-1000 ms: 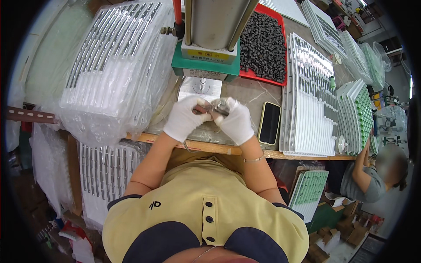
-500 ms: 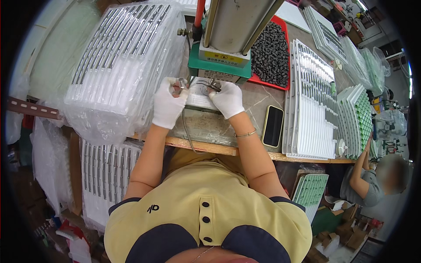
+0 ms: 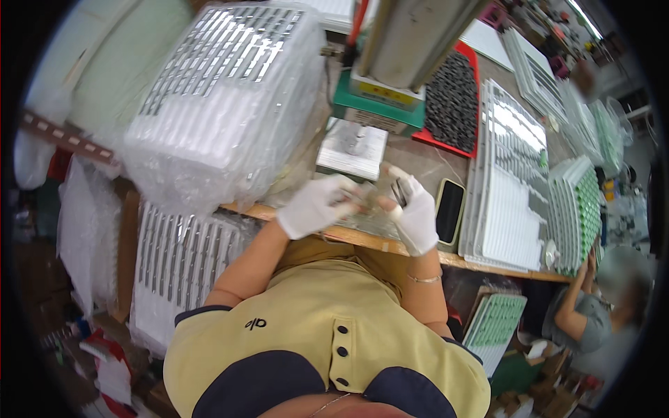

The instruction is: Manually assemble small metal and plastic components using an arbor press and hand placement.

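Observation:
Both hands wear white gloves with bare fingertips and meet above the bench's front edge. My left hand [image 3: 319, 206] is closed, its fingertips around a small shiny metal piece [image 3: 365, 189] that is smeared by motion. Close to it, my right hand [image 3: 417, 217] is curled around a slim dark metal tool [image 3: 398, 191] whose kind I cannot make out. Beyond the hands is a press with a green head [image 3: 380, 111] and a thick grey cylinder [image 3: 418, 42]. Under the head sits a flat metal block [image 3: 352, 150], with a small upright metal part on it.
A red tray [image 3: 475, 104] of small black pieces stands right of the press. A phone [image 3: 450, 212] lies beside my right hand. White racks of metal tubes [image 3: 505, 202] stand further right; a plastic-wrapped stack [image 3: 202, 132] fills the left. A co-worker [image 3: 585, 313] is at far right.
Both hands have drawn back from under the press toward the bench's front edge and come together. The metal block now shows uncovered. The whole view has shifted and tilted slightly.

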